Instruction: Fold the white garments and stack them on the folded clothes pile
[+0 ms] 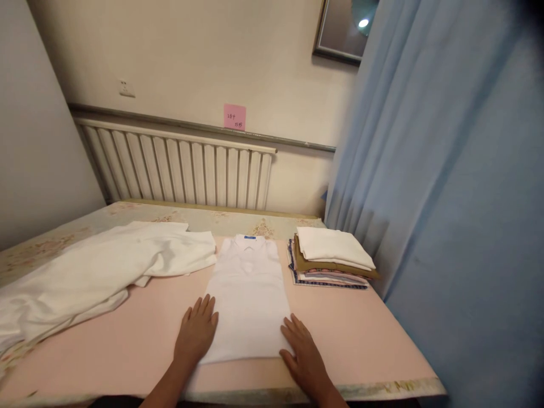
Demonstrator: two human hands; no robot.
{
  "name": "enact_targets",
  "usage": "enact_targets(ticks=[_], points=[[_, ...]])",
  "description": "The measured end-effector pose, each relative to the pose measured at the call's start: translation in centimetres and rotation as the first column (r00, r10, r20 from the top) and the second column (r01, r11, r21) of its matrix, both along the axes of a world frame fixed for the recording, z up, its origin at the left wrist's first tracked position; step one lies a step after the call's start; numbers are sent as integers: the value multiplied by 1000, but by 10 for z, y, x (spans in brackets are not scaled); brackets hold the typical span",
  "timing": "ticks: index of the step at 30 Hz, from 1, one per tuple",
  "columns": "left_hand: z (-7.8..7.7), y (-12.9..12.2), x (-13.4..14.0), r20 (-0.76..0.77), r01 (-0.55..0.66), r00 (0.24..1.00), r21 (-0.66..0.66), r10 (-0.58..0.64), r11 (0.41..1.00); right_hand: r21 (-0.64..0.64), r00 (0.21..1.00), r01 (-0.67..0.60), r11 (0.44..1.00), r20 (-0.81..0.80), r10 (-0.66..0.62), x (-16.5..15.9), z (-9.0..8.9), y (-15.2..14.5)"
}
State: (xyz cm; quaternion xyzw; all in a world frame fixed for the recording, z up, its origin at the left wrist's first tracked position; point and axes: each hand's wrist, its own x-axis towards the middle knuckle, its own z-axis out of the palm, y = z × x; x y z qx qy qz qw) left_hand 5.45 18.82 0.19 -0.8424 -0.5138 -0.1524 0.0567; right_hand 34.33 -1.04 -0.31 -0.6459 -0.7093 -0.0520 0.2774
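Left fingers [206, 305], right fingers [297, 327], outstretched, touching shirt [250, 300]

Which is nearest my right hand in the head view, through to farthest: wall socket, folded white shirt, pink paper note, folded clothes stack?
1. Folded white shirt: at the right hand, its right edge by the fingers.
2. Folded clothes stack: ahead, on the right.
3. Pink paper note: on the wall.
4. Wall socket: also there, far left.
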Motion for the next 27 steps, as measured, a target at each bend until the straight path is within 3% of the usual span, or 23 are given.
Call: enact_targets(ticks=[7,14,20,27], points=[[4,-12,-4,-11,5,1000,104,-4,995,-15,996,-90,996,14,90,3,-1,-9],[-12,-41,-31,49,247,964,213,-263,945,92,990,-112,989,96,103,8,-15,-15],[-26,-55,-59,31,357,926,246,-376,901,133,986,-87,987,151,66,6,-25,-12],[-27,-56,-68,-29,347,938,120,-346,930,170,993,-12,985,115,-7,3,-30,-8]])
